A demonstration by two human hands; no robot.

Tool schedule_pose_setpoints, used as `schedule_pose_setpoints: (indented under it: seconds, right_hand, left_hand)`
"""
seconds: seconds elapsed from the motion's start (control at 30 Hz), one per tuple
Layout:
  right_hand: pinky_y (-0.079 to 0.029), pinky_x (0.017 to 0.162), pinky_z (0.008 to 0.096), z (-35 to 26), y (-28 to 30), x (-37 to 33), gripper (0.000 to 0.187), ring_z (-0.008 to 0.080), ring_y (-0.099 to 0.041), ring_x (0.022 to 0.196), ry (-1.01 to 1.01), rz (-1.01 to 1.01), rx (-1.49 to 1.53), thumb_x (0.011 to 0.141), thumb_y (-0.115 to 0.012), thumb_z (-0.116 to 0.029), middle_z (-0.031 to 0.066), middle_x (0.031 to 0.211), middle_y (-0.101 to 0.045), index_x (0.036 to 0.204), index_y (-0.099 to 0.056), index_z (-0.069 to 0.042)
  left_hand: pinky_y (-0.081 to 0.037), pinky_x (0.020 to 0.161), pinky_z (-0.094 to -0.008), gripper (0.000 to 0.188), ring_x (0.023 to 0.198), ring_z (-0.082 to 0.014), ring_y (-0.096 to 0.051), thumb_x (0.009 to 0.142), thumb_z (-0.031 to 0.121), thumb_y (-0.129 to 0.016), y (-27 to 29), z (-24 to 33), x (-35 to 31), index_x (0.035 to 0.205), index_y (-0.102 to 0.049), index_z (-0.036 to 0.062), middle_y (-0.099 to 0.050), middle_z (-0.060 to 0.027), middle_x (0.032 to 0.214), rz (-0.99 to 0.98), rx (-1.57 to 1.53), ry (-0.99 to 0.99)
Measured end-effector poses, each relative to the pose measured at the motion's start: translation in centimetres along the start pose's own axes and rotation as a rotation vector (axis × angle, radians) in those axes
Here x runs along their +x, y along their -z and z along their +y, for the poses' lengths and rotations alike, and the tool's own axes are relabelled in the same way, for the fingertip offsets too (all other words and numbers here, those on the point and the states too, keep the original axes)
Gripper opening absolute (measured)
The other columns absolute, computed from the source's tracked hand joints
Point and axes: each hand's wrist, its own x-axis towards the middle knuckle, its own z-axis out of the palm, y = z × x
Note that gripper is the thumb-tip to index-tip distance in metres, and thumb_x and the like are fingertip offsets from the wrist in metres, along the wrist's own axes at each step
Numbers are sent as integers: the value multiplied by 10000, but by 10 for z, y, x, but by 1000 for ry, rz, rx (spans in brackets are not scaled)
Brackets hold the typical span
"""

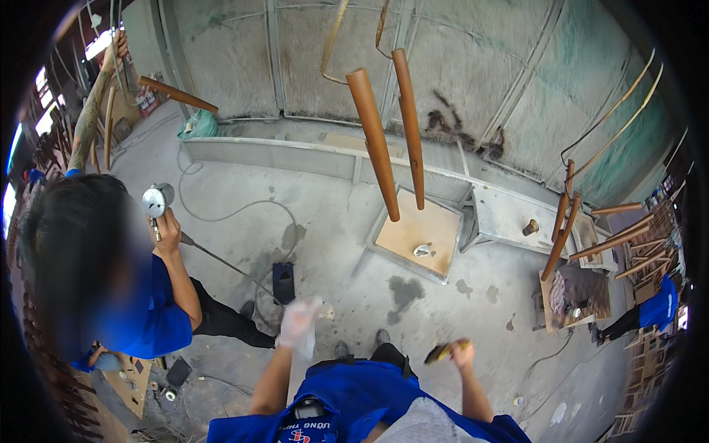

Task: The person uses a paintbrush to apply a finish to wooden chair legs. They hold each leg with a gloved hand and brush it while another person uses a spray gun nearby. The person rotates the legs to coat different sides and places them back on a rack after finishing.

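My right hand [464, 355] is closed around a small yellow-and-dark brush [442, 352], held out to the right of my body with its dark end toward the middle. Out in front on the left, my left hand [298, 322] is smeared by motion. Something thin and whitish, like a glove or a piece of plastic, covers it, and its fingers cannot be made out. Beyond my hands, two brown wooden legs hang from hooks: a thicker leg [375, 148] and a thinner leg [410, 129]. Neither hand touches them.
Close on my left, a co-worker in blue [159, 317] holds a spray gun [157, 201] with a trailing hose [229, 264]. A low board-topped stand [406, 240] is ahead. More wooden legs [563, 235] hang at right, near another person [657, 306]. A metal wall [310, 59] closes the back.
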Motion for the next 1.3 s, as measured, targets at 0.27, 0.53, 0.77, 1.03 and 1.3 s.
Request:
schedule_pose_setpoints:
  seconds: [0.27,0.53,0.77,1.03,1.3]
  right_hand:
    - [-427,454,234,-474,188,16,120,68,-560,516,944,54,188,948,-701,-129,20,682,-656,870,-618,-92]
    - [-350,368,187,-782,220,-134,273,50,-527,422,1313,-197,162,1046,-645,-339,32,626,-613,1002,-617,-71]
    - [-433,332,263,-855,204,-110,254,145,-569,374,983,-172,-96,918,-689,-243,121,586,-651,802,-701,-17]
    - [-354,337,185,-817,209,-76,269,61,-520,374,1008,-320,-200,983,-668,-287,43,594,-614,868,-649,-45]
    - [-374,310,248,-749,179,-145,152,124,-525,351,1067,-49,-91,870,-683,-103,105,548,-618,789,-672,24]
  left_hand:
    - [-530,940,-283,413,1005,-130,-684,1001,245,-750,-11,431,241,1343,-731,15,-772,-72,1194,321,-59,-793]
    - [-535,733,-257,487,783,-111,-681,936,346,-837,-12,519,239,1227,-766,-39,-706,-78,950,107,46,-641]
    - [-561,819,-275,404,842,-138,-730,952,194,-810,-59,476,218,1197,-710,-111,-760,-115,972,-102,-136,-515]
    - [-597,829,-302,369,867,-185,-762,939,101,-818,-111,446,187,1192,-656,-113,-745,-131,1051,-162,-415,-456]
    - [-613,799,-288,333,904,-165,-756,944,72,-805,-123,418,154,1193,-654,-90,-739,-127,1057,-155,-382,-468]
